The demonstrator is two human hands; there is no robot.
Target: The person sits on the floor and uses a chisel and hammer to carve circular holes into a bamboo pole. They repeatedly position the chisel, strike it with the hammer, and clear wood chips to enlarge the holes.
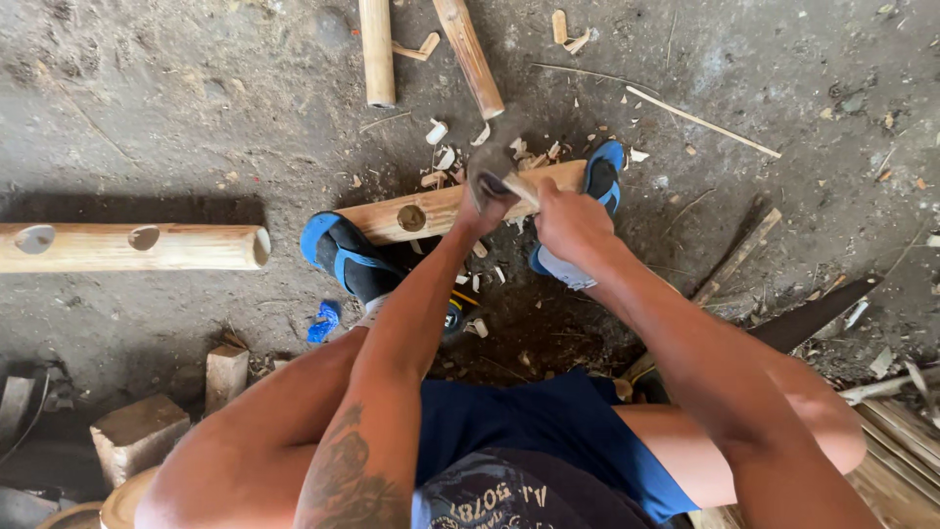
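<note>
On dirt floor, both hands (534, 211) w/ fingers closed round tool (493, 171) over bamboo pole (431, 211).

The scene is lit evenly by soft daylight. A dark shadow is cast just behind the holed pole (132, 247). Motion blur is seen on the tool head (490, 167) right of that pole. Edges are bent by wide-angle distortion.

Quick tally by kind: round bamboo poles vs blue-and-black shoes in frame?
Round tan bamboo poles: 4 (left with holes, under the feet, two at top)
Blue-and-black shoes: 2 ()
Total: 6
</note>
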